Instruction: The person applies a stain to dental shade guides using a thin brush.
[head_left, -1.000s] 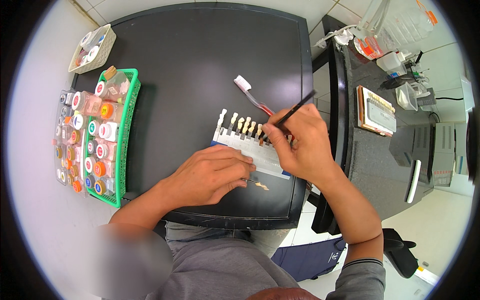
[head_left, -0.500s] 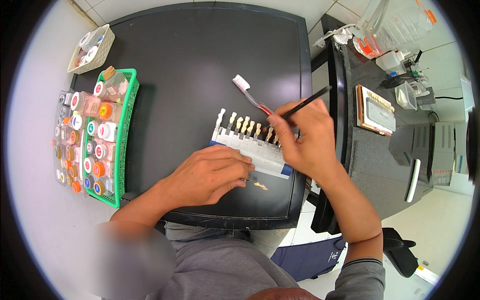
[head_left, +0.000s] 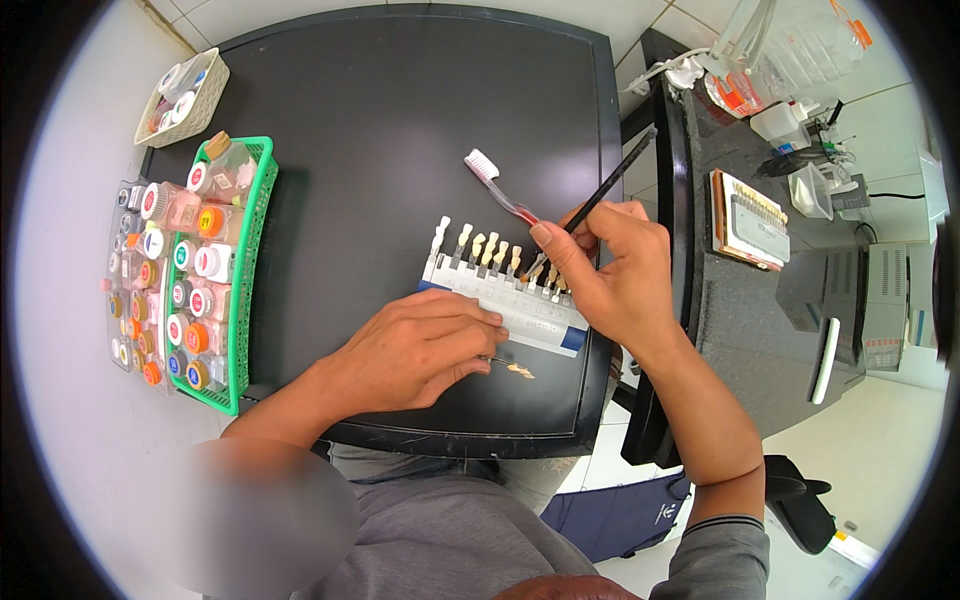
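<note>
The right hand (head_left: pixel 620 275) is closed in a pinch around a slim black brush (head_left: pixel 605 191), whose dark shaft slants up and away beyond the knuckles while its brownish tip points down to the left of the thumb, among the tabs of a shade guide; whether it touches one is too small to tell. The shade guide (head_left: pixel 535 318), a silver strip with blue ends, lies between the two hands, and its row of cream tooth-shaped tabs (head_left: pixel 497 252) stands out from the edge farther from the person, the last few close beside the right hand's thumb. The left hand (head_left: pixel 420 345) lies palm down over the near left part of the strip, fingers together, with the stem of a loose tab (head_left: pixel 518 370) between thumb and fingers; the tab's yellowish end sticks out to the right of that hand. Just up and left of the right thumb is a toothbrush (head_left: pixel 482 167), bristle end away from the hand. Well to the left of the left hand, a green basket (head_left: pixel 264 205) holds jars (head_left: pixel 214 263) with coloured caps. Both hands are over a black table (head_left: pixel 400 120); past the right hand, a dark counter (head_left: pixel 735 330) bears another shade guide (head_left: pixel 760 230).
</note>
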